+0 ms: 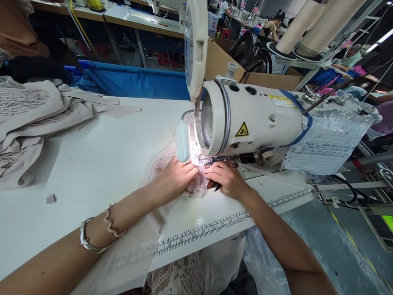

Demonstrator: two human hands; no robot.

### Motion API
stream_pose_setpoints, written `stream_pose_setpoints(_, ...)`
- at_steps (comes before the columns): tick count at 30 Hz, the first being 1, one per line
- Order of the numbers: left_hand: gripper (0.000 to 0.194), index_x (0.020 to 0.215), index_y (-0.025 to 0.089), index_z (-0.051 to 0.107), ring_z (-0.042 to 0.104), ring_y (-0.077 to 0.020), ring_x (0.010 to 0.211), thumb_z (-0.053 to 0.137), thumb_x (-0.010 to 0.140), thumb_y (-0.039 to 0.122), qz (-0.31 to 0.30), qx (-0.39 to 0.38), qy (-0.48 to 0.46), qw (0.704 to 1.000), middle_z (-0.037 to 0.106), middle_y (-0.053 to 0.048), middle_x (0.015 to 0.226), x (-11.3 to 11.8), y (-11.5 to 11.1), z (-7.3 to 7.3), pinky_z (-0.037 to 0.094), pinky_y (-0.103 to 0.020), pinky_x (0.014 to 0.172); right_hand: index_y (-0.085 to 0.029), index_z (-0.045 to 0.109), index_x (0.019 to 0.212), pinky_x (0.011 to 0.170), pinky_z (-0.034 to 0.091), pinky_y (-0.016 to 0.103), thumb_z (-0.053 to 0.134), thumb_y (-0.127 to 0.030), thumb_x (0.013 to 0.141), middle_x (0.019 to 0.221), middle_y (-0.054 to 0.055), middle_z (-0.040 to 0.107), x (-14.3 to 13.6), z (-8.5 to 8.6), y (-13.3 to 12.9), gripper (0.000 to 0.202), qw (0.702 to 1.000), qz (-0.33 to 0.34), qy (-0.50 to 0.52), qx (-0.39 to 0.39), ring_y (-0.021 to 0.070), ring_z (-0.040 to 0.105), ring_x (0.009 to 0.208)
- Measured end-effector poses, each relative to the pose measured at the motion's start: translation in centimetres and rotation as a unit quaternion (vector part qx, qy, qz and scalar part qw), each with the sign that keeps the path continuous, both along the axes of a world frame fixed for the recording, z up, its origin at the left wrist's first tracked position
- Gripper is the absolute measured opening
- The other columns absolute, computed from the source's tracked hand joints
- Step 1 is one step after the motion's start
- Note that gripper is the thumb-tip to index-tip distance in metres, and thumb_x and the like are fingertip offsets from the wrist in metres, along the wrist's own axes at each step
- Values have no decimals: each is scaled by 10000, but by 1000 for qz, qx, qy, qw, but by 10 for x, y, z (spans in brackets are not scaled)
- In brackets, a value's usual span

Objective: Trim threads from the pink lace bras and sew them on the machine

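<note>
A piece of pale pink lace fabric (161,161) lies under the needle area of a white sewing machine (258,114), lit by a bright lamp. My left hand (175,179) presses on the lace just left of the needle, its fingers close together and holding the cloth. On the other side, my right hand (227,178) has its fingertips at the fabric edge beside the presser foot. A small dark pointed tool (217,187) shows under its curled fingers; its exact kind is hidden. The needle itself is lost in glare.
A heap of pale lace garments (37,119) lies at the table's left. A fabric scrap (50,199) sits nearby. A printed ruler (211,228) runs along the front edge. Behind are a blue cloth bin (132,80) and a cardboard box (221,61). Handwritten paper (325,143) hangs on the machine.
</note>
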State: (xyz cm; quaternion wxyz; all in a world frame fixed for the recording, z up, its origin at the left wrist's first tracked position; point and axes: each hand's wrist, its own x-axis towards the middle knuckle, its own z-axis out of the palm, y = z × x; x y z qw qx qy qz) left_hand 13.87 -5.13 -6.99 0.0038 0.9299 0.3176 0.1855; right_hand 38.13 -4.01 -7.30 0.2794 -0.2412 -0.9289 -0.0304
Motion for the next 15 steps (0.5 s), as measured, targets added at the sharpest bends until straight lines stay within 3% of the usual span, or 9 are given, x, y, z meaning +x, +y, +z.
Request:
stream_pose_setpoints(6,210,1099,144,598,596,-294,1027,413,1017,203,13,10,2,1000,672,-138,1127,1,-1,1,412,-395,757,-175,700,943,788,499,351,523,-56,939,941,59,761,0,-4,1,213,1000,1,10,-15,212,632,923)
stream_pose_setpoints(11,239,1010,136,609,584,-313,1102,375,1018,183,23,5,6,1000,653,-168,1161,1,-2,-1,434,-434,817,-183,694,900,810,501,348,497,-30,937,950,57,757,0,-3,1,252,999,12,18,-28,207,627,935)
stream_pose_setpoints(15,313,1004,175,626,598,-236,1008,317,1032,131,-41,-20,-22,999,672,-108,1078,2,-3,-5,435,-395,830,-206,689,838,765,499,344,541,-147,969,865,57,726,2,-5,1,206,998,0,7,-66,211,607,885)
